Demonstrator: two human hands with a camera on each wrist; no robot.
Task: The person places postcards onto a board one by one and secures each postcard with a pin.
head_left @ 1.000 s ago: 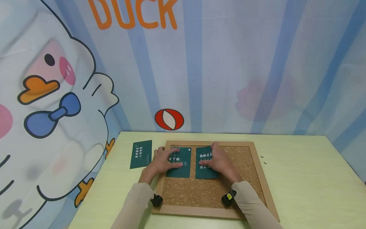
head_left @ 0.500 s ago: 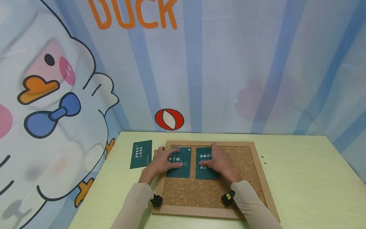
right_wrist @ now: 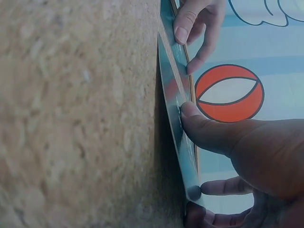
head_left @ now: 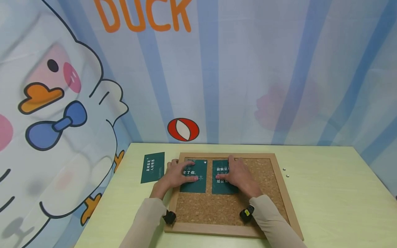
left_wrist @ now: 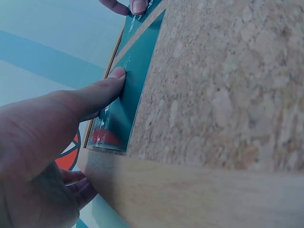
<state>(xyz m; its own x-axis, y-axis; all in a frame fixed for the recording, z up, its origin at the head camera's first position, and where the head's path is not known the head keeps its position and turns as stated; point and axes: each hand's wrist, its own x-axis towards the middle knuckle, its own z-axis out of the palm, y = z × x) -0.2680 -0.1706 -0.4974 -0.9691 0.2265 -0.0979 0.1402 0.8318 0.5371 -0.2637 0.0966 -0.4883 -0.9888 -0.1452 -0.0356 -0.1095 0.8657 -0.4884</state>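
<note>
A wood-framed cork board (head_left: 211,210) lies on the table with two dark green printed cards on it. My left hand (head_left: 175,175) rests on the left card (head_left: 196,187); thumb and index are spread over its face, other fingers at the board's left frame. A small silver pushpin (head_left: 205,162) sits at that card's upper right corner. My right hand (head_left: 242,175) holds the right card (head_left: 221,189), thumb on its face and fingers around its far right corner. In the right wrist view this card (right_wrist: 176,128) stands slightly off the cork along its near edge.
Another green card (head_left: 152,167) lies on the table (head_left: 335,199) left of the board. Two small silver pushpins (head_left: 287,176) lie right of the frame. A printed curtain (head_left: 242,69) hangs behind the table.
The fingers of my right hand shift slightly at the right card's top edge. My left hand and both cards stay practically in place.
</note>
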